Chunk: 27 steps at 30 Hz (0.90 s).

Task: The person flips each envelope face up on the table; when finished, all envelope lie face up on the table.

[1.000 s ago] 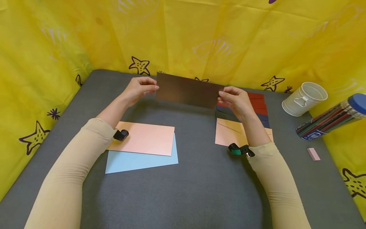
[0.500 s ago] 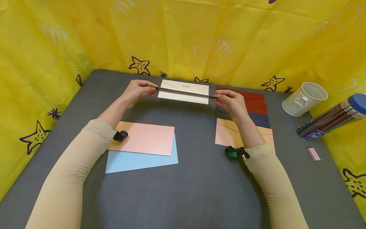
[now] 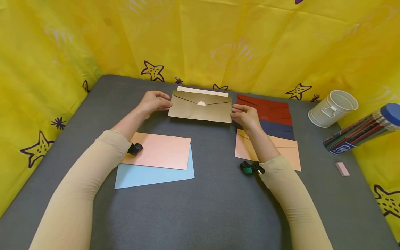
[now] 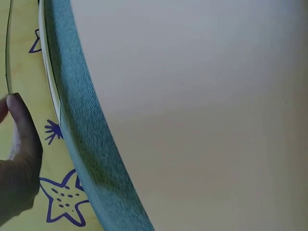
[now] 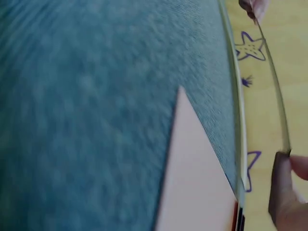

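Note:
A brown-gold envelope [image 3: 200,110] with a pointed flap and a round white sticker is held level between both hands, above the table's far side. My left hand [image 3: 153,103] pinches its left edge, and my right hand [image 3: 247,117] pinches its right edge. Seen edge-on, the envelope [image 5: 280,106] is a thin strip in the right wrist view. Behind it a white envelope [image 3: 203,91] lies on the table, mostly covered from the head view. Both hands' thumbs and fingers meet at the envelope's short sides.
Red [image 3: 265,107], dark blue [image 3: 278,129] and peach envelopes [image 3: 284,149] overlap at the right. At the left, a pink envelope [image 3: 162,152] lies over a light blue one [image 3: 150,177]. A white metal cup [image 3: 331,109], a pencil tub [image 3: 359,130] and a pink eraser [image 3: 342,169] stand far right.
The envelope has turned from its plain brown face, through edge-on, to its flap side, and has come lower and nearer. The right hand has moved left and toward the person.

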Tool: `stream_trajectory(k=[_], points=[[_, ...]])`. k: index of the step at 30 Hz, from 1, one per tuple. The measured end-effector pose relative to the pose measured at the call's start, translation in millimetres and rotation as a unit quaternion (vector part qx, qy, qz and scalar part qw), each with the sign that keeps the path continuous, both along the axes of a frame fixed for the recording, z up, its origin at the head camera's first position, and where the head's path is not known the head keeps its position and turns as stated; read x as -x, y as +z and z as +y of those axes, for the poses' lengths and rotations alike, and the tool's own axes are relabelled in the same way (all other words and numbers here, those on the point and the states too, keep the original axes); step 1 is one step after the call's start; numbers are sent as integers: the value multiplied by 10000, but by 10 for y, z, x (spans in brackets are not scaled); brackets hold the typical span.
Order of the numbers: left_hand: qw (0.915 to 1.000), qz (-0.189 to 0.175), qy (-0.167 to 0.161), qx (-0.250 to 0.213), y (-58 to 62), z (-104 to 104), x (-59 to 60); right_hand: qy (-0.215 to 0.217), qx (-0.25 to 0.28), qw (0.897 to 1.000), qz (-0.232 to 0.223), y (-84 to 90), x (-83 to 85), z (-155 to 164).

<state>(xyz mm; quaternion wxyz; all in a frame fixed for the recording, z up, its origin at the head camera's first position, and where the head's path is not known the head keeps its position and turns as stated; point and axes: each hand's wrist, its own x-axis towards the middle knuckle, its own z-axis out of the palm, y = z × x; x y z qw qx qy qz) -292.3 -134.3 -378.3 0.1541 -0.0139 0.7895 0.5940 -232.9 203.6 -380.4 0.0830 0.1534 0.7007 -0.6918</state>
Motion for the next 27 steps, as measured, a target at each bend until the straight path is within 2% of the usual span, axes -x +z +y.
stream_trajectory(k=[5, 11, 14, 20, 27], points=[[9994, -61, 122, 329, -14, 75, -20, 169, -395, 9988, -223, -25, 19, -67], [9977, 6, 175, 658, -45, 124, -8, 469, -427, 9971, -430, -25, 29, -100], [9970, 85, 93, 763, -69, 132, 12, 488, -425, 9968, -462, -24, 31, -110], [9914, 56, -187, 1292, -109, 120, 48, 539, -370, 9967, -488, -32, 35, -133], [9889, -167, -546, 1369, -111, 128, 67, 746, -743, 9934, -455, -41, 39, -167]])
